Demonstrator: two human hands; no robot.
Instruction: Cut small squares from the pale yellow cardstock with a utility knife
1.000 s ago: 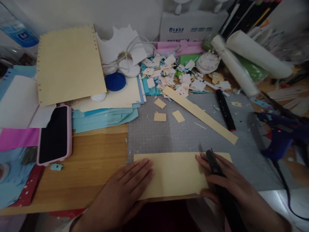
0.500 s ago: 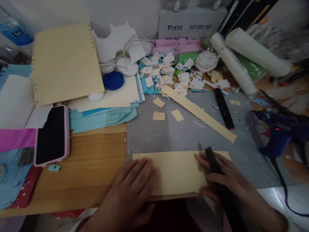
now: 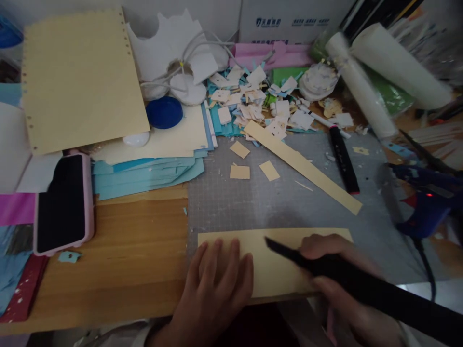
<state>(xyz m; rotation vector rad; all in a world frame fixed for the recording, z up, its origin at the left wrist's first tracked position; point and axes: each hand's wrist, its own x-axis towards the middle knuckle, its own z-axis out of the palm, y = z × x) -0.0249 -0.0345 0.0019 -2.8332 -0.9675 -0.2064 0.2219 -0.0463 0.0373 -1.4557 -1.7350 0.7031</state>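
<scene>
Yellow paper sheet (image 3: 273, 279) flat under left hand (image 3: 220, 279)

Pale wall (image 3: 224, 14) behind wooden table (image 3: 137, 255); pale floor (image 3: 450, 289) lower right; dim light.

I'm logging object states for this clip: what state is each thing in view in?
left hand, open on the cream sheet
right hand, closed around the black tool
cream sheet, lying flat
black tool, slanted; tip contact unclear
phone, screen dark
glue gun, red light on
</scene>
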